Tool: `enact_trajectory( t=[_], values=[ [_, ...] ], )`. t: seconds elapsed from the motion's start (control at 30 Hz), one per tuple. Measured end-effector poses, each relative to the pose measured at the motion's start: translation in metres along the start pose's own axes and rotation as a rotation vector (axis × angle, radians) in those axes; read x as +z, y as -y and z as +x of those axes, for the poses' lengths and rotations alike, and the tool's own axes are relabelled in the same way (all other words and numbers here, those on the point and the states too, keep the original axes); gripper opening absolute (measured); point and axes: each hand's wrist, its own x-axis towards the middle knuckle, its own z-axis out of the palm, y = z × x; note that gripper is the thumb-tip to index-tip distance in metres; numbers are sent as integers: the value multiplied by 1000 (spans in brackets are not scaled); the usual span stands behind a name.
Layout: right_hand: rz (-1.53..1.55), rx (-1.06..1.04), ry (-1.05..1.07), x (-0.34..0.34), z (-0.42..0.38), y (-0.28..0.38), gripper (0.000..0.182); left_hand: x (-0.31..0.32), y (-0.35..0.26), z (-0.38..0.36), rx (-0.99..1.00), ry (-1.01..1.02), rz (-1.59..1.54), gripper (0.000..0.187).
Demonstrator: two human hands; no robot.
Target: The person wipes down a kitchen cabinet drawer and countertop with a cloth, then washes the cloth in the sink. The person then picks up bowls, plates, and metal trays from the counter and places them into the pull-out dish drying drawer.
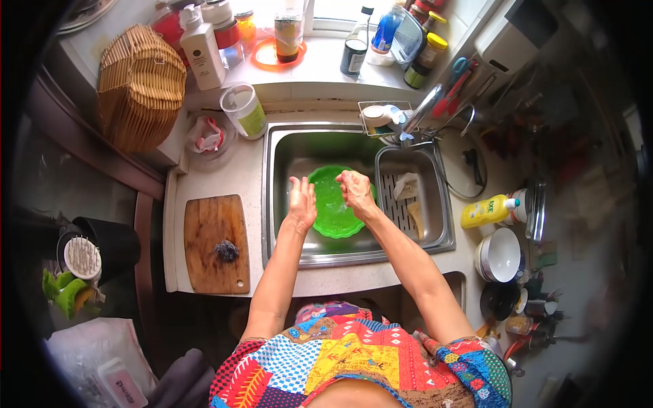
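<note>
A green basin (338, 221) with a scalloped rim sits in the large bowl of the steel sink (289, 146), with what looks like water inside. Over its left edge is my left hand (302, 200), fingers stretched out and holding nothing. Above the basin's right side, my right hand (356, 190) has its fingers curled closed; whatever they hold, if anything, is hidden. The two hands are apart. Right of the basin, the smaller sink bowl holds a slotted tray (398, 212) with a pale cloth (407, 186) and a tan piece (415, 219).
A wooden board (214, 265) with a dark scourer (226, 251) lies left of the sink. The faucet (423, 109) stands behind the small bowl. To the right are a yellow bottle (484, 211) and white bowls (502, 256). Bottles line the back ledge (320, 83).
</note>
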Motion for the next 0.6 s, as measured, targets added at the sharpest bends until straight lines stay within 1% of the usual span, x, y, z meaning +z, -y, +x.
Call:
enact_trajectory(
  t=[0.1, 0.13, 0.2, 0.33, 0.4, 0.43, 0.5, 0.53, 0.57, 0.6],
  values=[
    [-88, -40, -46, 3, 5, 2, 36, -1, 2, -5, 11, 0, 25, 79],
    [-88, -40, -46, 4, 7, 3, 36, -1, 2, -5, 12, 0, 25, 79],
    [-208, -73, -116, 7, 10, 5, 43, 3, 1, -7, 52, 9, 59, 77],
    [-185, -82, -140, 6, 15, 4, 45, 23, -8, -22, 32, 37, 161, 77],
    [-249, -191, -149, 4, 19, -1, 45, 34, -13, -26, 39, 87, 290, 76],
    [-244, -192, -158, 4, 20, -1, 45, 37, -15, -26, 35, 93, 297, 76],
    [-264, -250, -115, 3, 20, 3, 42, 44, -21, -26, 48, 183, 462, 74],
    [-260, -251, -127, 5, 13, 20, 42, 57, -31, -34, 53, 150, 544, 72],
    [-296, -294, -66, 5, 7, 38, 41, 69, -45, -42, 95, 169, 625, 66],
    [-332, -338, -6, 6, 0, 60, 41, 77, -57, -46, 140, 253, 660, 62]
  ],
)
